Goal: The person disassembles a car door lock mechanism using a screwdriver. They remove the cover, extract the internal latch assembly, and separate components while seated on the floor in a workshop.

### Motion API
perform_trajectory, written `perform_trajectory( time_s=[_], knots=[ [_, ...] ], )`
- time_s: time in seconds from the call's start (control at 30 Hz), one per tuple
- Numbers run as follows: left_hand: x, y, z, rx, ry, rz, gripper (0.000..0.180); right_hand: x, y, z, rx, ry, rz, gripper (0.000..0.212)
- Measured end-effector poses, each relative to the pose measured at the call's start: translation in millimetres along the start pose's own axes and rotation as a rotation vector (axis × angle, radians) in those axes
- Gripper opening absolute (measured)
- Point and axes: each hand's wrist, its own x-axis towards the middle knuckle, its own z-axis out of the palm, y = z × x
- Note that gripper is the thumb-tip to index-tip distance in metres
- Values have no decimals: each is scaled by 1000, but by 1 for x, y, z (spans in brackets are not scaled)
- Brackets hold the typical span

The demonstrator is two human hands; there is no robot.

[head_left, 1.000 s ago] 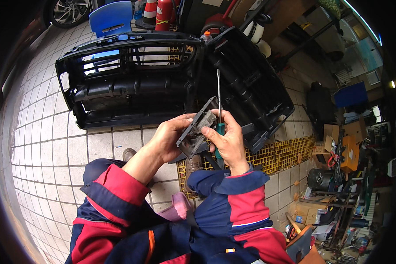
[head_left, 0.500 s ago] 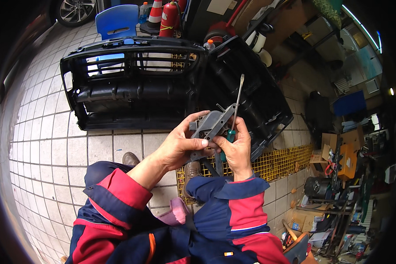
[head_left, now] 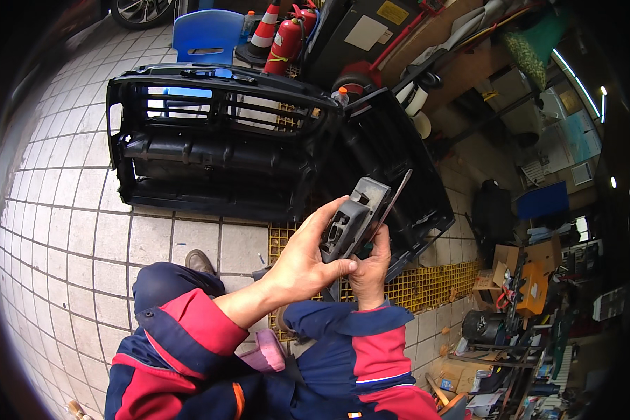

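My left hand (head_left: 302,260) is closed around a dark grey moulded plastic part (head_left: 362,203) with slots and openings in its side. Closed at its lower right is my right hand (head_left: 372,274), which supports the part and also keeps a flathead screwdriver (head_left: 401,193) beside it. The metal shaft points up and to the right; its handle is hidden behind the hand and part. Beyond both hands stands a large black plastic car front frame (head_left: 234,148), with a second black section (head_left: 427,164) angled off to its right.
Behind the frame are a blue chair (head_left: 208,31), a traffic cone (head_left: 264,29) and a red fire extinguisher (head_left: 283,47). Yellow grating (head_left: 437,281) crosses the tiled floor (head_left: 91,238). Cardboard boxes (head_left: 486,290) and clutter fill the right side. A pink object (head_left: 264,352) lies between my legs.
The plastic part has been turned over, so a slotted side now faces me. The screwdriver has tilted further right and its green handle has gone out of sight. The view has shifted slightly.
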Motion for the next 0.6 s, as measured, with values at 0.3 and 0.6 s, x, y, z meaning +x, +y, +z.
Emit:
perform_trajectory(
  time_s=[0.3,0.6],
  knots=[
    [1,1,-8,-42,103,-12,98,-1,-2,14,64,-35,83,63],
    [10,-20,-17,-731,305,-446,48,-3,-14,26,-289,65,-70,47]
  ],
)
